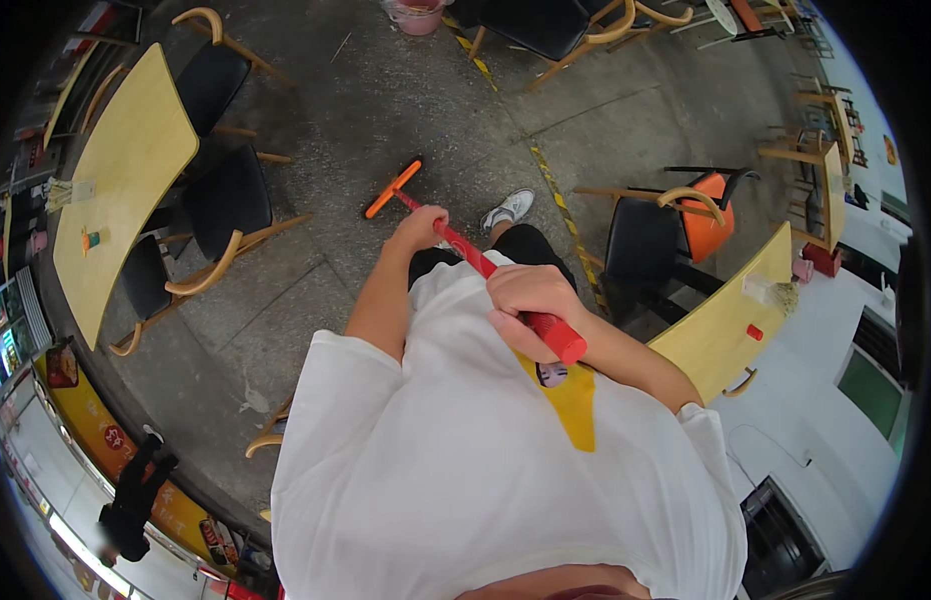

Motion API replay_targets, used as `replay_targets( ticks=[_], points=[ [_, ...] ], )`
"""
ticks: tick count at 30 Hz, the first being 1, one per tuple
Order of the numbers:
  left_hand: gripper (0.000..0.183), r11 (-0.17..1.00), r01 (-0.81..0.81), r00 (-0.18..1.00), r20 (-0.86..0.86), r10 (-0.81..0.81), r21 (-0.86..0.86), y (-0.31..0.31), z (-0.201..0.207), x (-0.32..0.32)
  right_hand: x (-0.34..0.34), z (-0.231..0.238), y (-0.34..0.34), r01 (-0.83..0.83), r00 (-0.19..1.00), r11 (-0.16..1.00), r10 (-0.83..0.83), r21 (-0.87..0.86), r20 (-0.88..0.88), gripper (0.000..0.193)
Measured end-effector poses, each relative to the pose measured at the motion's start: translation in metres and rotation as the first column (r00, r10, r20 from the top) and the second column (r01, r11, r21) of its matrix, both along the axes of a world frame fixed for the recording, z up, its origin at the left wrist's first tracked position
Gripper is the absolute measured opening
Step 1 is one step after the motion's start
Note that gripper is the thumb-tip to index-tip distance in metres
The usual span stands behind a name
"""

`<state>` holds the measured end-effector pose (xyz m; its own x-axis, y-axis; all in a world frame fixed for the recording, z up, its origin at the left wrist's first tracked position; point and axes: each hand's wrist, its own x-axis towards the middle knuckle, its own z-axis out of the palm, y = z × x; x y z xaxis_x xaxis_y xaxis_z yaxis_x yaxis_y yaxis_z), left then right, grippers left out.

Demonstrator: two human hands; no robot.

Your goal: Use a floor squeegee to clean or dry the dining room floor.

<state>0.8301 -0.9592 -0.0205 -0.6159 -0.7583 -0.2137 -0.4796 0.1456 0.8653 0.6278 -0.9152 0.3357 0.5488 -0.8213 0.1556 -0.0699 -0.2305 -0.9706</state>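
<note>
Left hand (421, 229): closed around the red pole (471, 254), nearer the head
Right hand (532, 298): wrapped around the same pole, close to its butt end
Pole: slants across the front of the white shirt (505, 470), between floor and chest
Head (393, 188): orange bar with a dark edge, at the pole's far end, over the grey floor (325, 215)
Shoe (509, 207): white, right of the head
Tape (551, 190): yellow-black strip along the floor, right of the shoe
Left table (135, 165): pale yellow, dark-seated chairs (225, 205) alongside
Right table (700, 350): pale yellow, beside the wall
Bucket (417, 17): pink, at the top edge
</note>
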Motion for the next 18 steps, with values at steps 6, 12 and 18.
replay_targets(
  ticks=[6, 12, 18],
  points=[
    [0.014, 0.995, -0.096, 0.994, 0.055, 0.094, 0.038, 0.053, 0.001, 0.058, 0.021, -0.01, 0.002, -0.205, 0.976, 0.977, 0.2, 0.054, 0.092, 0.03],
    [0.016, 0.953, -0.297, 0.949, 0.125, 0.289, 0.05, 0.091, 0.005, 0.095, 0.034, -0.025, 0.0, -0.297, 0.953, 0.945, 0.283, 0.14, 0.113, 0.028],
    [0.016, 0.944, -0.313, 0.946, 0.121, 0.3, 0.103, 0.068, 0.007, 0.063, 0.014, -0.025, -0.001, -0.199, 0.977, 0.962, 0.18, 0.187, 0.113, 0.028]
  ],
)
